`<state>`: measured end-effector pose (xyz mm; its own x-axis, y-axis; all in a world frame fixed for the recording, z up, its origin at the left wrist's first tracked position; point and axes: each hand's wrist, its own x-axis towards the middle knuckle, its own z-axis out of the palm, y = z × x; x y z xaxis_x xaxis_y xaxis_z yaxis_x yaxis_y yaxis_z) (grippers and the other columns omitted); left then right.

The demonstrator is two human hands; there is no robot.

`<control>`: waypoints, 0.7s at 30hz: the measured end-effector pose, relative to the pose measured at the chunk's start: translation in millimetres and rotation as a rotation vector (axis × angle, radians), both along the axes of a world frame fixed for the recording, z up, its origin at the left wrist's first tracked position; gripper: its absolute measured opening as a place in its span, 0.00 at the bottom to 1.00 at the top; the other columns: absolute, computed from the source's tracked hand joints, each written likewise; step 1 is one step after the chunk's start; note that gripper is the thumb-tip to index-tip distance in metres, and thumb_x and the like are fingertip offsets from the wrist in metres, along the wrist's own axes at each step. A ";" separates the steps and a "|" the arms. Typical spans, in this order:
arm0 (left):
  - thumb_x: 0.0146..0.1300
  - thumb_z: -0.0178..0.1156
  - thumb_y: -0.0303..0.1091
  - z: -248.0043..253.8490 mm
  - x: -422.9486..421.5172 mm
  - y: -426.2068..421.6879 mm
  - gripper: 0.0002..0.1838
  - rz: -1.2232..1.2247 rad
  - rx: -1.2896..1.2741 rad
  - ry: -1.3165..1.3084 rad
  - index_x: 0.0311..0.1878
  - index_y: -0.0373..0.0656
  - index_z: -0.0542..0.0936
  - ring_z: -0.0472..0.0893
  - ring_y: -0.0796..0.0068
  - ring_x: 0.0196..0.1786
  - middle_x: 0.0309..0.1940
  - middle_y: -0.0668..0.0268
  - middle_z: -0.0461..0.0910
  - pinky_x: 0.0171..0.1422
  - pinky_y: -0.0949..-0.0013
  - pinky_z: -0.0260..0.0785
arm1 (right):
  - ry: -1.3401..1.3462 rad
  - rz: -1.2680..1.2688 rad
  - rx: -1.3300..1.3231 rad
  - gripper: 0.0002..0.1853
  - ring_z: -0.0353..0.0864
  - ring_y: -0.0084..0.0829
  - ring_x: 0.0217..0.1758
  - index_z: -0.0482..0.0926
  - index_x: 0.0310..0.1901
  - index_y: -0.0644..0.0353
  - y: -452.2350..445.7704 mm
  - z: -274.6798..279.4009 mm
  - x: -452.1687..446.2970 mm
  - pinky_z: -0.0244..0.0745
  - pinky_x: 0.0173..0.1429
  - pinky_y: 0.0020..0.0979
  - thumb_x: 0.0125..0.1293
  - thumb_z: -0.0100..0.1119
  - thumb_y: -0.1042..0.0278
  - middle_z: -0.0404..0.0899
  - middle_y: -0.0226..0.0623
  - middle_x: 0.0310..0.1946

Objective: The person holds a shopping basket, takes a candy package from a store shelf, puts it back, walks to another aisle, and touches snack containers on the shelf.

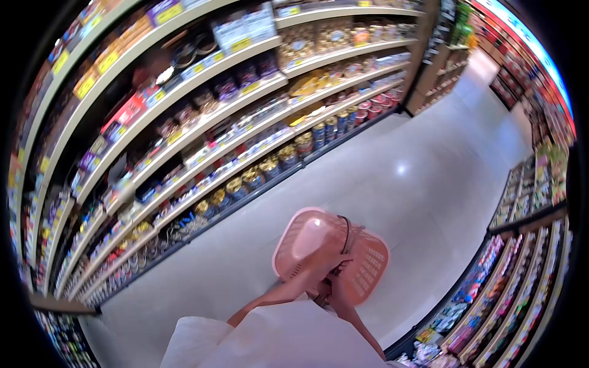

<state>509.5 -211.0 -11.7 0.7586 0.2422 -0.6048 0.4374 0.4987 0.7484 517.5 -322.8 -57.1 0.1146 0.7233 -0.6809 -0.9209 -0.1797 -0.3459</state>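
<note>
Where the left hand (334, 260) and right hand (338, 291) meet at the pink basket (372, 262), blur hides whether either grips it.

Pale-edged shelves (350, 59) on the left carry rows of packaged goods (245, 29), with gold-lidded jars (269, 167), blue cans (319, 132) and red tubs (374, 109) along the lowest level, while right-hand shelves (532, 218) hold colourful packets (488, 265) beside the glossy grey floor (423, 184).
</note>
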 end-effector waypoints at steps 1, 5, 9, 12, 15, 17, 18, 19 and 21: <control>0.59 0.53 0.31 -3.0 9.9 -7.1 0.09 -0.103 0.010 -0.004 0.23 0.46 0.69 0.60 0.86 0.18 0.14 0.76 0.61 0.22 0.80 0.53 | 0.005 -0.050 -0.055 0.10 0.50 0.17 0.10 0.65 0.19 0.53 -7.4 8.5 3.4 0.40 0.16 0.21 0.58 0.46 0.72 0.56 0.23 0.10; 0.59 0.55 0.32 -24.8 46.8 -40.8 0.09 -0.146 -0.180 0.062 0.24 0.46 0.68 0.58 0.88 0.17 0.14 0.78 0.58 0.20 0.80 0.50 | -0.044 -0.243 -0.068 0.09 0.50 0.16 0.09 0.66 0.20 0.53 -31.7 13.3 22.1 0.41 0.15 0.20 0.57 0.48 0.73 0.57 0.23 0.10; 0.58 0.56 0.38 -49.1 94.1 -68.8 0.15 -0.307 -0.235 0.058 0.17 0.49 0.66 0.60 0.88 0.17 0.13 0.78 0.61 0.20 0.80 0.52 | -0.134 -0.369 -0.149 0.09 0.51 0.16 0.09 0.66 0.21 0.53 -59.6 -5.7 52.7 0.42 0.14 0.19 0.57 0.48 0.73 0.57 0.23 0.10; 0.59 0.55 0.39 -25.4 136.9 -98.2 0.16 -0.434 -0.255 0.045 0.17 0.48 0.67 0.60 0.87 0.16 0.12 0.78 0.61 0.19 0.80 0.52 | -0.094 -0.518 -0.113 0.09 0.51 0.17 0.09 0.66 0.21 0.53 -84.8 1.4 89.5 0.43 0.14 0.20 0.58 0.47 0.72 0.57 0.23 0.09; 0.59 0.56 0.37 -22.7 191.6 -124.7 0.09 -0.662 -0.051 0.095 0.33 0.40 0.73 0.66 0.84 0.19 0.19 0.72 0.69 0.23 0.79 0.59 | -0.067 -0.671 -0.174 0.08 0.53 0.18 0.10 0.67 0.22 0.53 -101.9 2.2 126.2 0.46 0.15 0.21 0.59 0.45 0.71 0.58 0.24 0.10; 0.59 0.56 0.41 -39.9 220.5 -139.5 0.14 -0.751 0.084 -0.040 0.35 0.37 0.75 0.69 0.81 0.24 0.22 0.69 0.72 0.28 0.77 0.62 | -0.016 -0.719 -0.122 0.09 0.54 0.19 0.11 0.66 0.22 0.53 -112.5 0.6 148.4 0.48 0.16 0.21 0.59 0.45 0.70 0.58 0.24 0.10; 0.59 0.56 0.42 -50.7 235.6 -147.0 0.16 -0.770 0.133 -0.089 0.36 0.36 0.75 0.70 0.80 0.26 0.23 0.68 0.73 0.30 0.77 0.64 | 0.033 -0.762 -0.076 0.09 0.55 0.19 0.12 0.65 0.22 0.52 -117.7 0.1 163.1 0.49 0.17 0.21 0.60 0.44 0.69 0.57 0.24 0.10; 0.58 0.56 0.43 -58.9 247.1 -154.1 0.17 -0.748 0.067 -0.067 0.38 0.36 0.76 0.71 0.79 0.28 0.25 0.67 0.74 0.32 0.76 0.64 | 0.025 -0.749 -0.073 0.09 0.55 0.19 0.12 0.65 0.22 0.52 -120.6 -5.7 172.7 0.49 0.17 0.21 0.60 0.44 0.69 0.57 0.24 0.10; 0.58 0.56 0.45 -67.7 278.3 -158.9 0.19 -0.720 -0.002 -0.051 0.39 0.35 0.76 0.71 0.77 0.30 0.26 0.66 0.74 0.34 0.75 0.64 | -0.220 -0.667 -0.208 0.09 0.57 0.18 0.13 0.62 0.22 0.51 -117.4 4.4 201.0 0.50 0.18 0.21 0.60 0.46 0.68 0.56 0.23 0.10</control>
